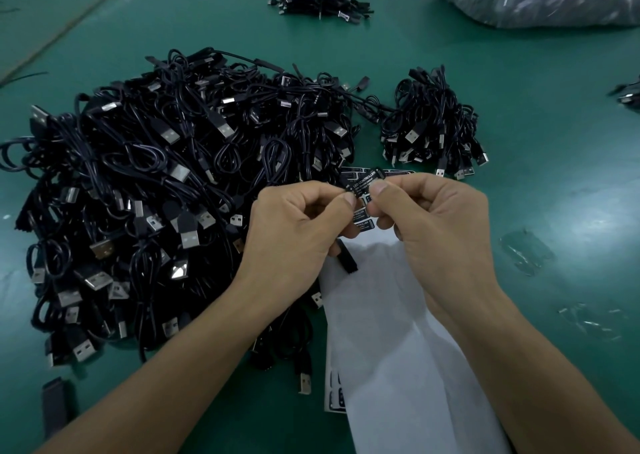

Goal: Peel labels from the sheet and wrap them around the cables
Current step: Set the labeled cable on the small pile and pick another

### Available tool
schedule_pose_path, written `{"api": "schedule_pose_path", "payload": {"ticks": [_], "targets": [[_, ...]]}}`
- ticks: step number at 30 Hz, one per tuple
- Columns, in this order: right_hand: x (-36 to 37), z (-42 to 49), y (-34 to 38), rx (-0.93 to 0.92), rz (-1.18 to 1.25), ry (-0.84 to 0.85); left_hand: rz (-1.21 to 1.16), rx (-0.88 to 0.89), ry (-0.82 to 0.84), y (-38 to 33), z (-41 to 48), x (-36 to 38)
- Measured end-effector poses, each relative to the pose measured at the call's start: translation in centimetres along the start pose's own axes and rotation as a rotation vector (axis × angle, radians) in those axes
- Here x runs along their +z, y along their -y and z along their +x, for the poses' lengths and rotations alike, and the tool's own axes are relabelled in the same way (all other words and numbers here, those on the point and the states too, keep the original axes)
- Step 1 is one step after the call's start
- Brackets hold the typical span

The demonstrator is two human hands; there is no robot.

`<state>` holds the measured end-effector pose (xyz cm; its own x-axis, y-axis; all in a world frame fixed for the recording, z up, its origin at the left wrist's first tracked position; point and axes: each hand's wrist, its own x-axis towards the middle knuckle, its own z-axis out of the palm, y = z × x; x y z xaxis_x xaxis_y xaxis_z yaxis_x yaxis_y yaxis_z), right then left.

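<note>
The left hand (298,225) and right hand (436,225) each pinch one end of a small black printed label (364,181), just above the white backing sheet (388,315) on the green table (536,142). Its long axis slants from near-left to far-right. It looks thin, limp and sticky, so it is probably best held by its end edges.
</note>
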<state>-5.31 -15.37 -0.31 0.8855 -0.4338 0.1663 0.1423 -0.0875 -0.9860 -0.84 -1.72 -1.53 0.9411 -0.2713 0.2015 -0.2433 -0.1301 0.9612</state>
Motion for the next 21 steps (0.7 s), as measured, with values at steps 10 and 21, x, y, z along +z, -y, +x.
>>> {"api": "schedule_pose_path", "payload": {"ticks": [10, 21], "targets": [[0.03, 0.04, -0.16, -0.038, -0.04, 0.008, 0.008, 0.006, -0.01, -0.14, -0.04, -0.01], [0.01, -0.03, -0.18, -0.068, -0.102, -0.004, 0.033, 0.02, -0.024, -0.11, -0.02, -0.05]]}}
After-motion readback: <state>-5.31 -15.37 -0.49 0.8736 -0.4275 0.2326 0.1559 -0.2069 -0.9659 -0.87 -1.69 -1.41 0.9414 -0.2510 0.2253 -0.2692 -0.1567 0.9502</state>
